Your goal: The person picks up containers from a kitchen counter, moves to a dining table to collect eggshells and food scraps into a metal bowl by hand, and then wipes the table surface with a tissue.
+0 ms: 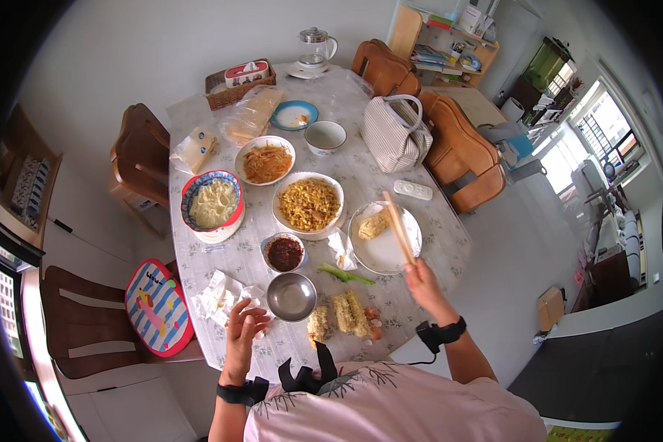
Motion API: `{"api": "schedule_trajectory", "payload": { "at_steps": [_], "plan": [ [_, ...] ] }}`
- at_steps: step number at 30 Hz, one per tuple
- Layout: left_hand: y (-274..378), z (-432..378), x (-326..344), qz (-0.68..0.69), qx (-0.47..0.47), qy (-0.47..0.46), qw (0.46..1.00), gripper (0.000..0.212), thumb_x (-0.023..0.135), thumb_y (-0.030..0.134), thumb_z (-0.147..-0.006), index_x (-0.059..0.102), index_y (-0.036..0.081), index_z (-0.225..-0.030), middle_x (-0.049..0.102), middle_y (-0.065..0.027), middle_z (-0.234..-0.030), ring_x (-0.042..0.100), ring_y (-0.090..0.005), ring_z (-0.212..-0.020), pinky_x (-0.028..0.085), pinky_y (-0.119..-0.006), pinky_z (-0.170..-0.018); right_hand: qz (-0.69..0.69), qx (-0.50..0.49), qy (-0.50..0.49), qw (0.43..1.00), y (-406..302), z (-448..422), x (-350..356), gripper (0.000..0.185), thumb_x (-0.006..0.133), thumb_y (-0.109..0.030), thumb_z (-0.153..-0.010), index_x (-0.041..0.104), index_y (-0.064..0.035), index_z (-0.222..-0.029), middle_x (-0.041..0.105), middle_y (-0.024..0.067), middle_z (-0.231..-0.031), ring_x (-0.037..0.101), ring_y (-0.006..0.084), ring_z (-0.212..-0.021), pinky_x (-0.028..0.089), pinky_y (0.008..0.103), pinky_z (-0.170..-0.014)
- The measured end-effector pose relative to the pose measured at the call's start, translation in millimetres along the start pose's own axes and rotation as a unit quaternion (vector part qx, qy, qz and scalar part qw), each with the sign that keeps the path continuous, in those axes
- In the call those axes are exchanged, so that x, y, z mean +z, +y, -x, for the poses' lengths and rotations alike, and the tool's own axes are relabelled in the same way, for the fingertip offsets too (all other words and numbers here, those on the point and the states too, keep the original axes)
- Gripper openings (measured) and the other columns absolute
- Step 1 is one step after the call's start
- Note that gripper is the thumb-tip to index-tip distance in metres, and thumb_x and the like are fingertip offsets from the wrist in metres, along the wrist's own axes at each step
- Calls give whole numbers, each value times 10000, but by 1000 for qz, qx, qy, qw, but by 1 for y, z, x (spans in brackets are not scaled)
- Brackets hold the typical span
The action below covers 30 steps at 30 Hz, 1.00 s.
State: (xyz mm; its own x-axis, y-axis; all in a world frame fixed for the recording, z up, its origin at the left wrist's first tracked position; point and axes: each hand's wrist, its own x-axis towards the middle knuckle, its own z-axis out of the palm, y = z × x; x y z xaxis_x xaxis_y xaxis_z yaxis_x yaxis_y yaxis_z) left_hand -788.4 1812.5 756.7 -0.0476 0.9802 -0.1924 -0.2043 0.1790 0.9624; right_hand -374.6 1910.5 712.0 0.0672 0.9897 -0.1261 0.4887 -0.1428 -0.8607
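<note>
My right hand (422, 284) holds a pair of wooden chopsticks (399, 229), which reach over a white plate (384, 262) with a corn cob (374, 224) on it. Raised at the near left, my left hand (243, 331) has its fingers apart and holds nothing; it is beside crumpled white tissues (221, 298) and an empty metal bowl (291, 296). Eaten corn cobs (351, 313) and eggshell pieces (373, 323) lie at the near edge. A green vegetable stalk (345, 274) and a bowl of dark red sauce (285, 253) are between bowl and plate.
Farther in stand a large bowl of yellow food (309, 203), a bowl of shredded vegetables (266, 163), a red-rimmed noodle bowl (212, 200), an empty bowl (325, 137) and a blue-rimmed plate (294, 115). A white remote (413, 189) and striped bag (395, 135) are at right. Wooden chairs surround the table.
</note>
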Motion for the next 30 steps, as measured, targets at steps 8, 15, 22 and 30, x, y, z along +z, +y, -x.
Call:
{"api": "schedule_trajectory", "payload": {
  "at_steps": [8, 15, 22, 30],
  "plan": [
    [-7, 4, -10, 17, -28, 26, 999, 469, 511, 329, -990, 406, 82, -1375, 615, -76, -1065, 624, -166, -955, 490, -302, -848, -11, 172, 140, 975, 114, 13, -27, 226, 480, -293, -972, 471, -76, -908, 437, -9, -612, 405, 90, -450, 353, 258, -379],
    [-12, 0, -15, -9, -35, 20, 999, 481, 510, 346, -990, 409, 78, -1376, 612, -72, -1078, 618, -150, -959, 481, -288, -839, 151, 114, 153, 970, 175, 17, -3, 268, 486, -325, -965, 461, -59, -943, 501, 52, -644, 505, 157, -465, 414, 322, -378],
    [-23, 0, -23, -14, -41, 25, 999, 478, 516, 360, -984, 421, 75, -1355, 614, -80, -1066, 621, -160, -950, 484, -295, -826, 355, 43, 64, 932, 55, 26, 12, 309, 593, -306, -889, 549, -1, -917, 639, 208, -731, 646, 366, -677, 513, 464, -626],
    [-18, -7, -20, -5, -51, 17, 999, 450, 512, 338, -986, 434, 63, -1334, 617, -88, -1049, 620, -165, -948, 486, -299, -838, 417, 50, -16, 907, 27, 16, 5, 404, 648, -411, -835, 608, -17, -911, 668, 187, -786, 655, 375, -765, 507, 477, -691]
  ]
}}
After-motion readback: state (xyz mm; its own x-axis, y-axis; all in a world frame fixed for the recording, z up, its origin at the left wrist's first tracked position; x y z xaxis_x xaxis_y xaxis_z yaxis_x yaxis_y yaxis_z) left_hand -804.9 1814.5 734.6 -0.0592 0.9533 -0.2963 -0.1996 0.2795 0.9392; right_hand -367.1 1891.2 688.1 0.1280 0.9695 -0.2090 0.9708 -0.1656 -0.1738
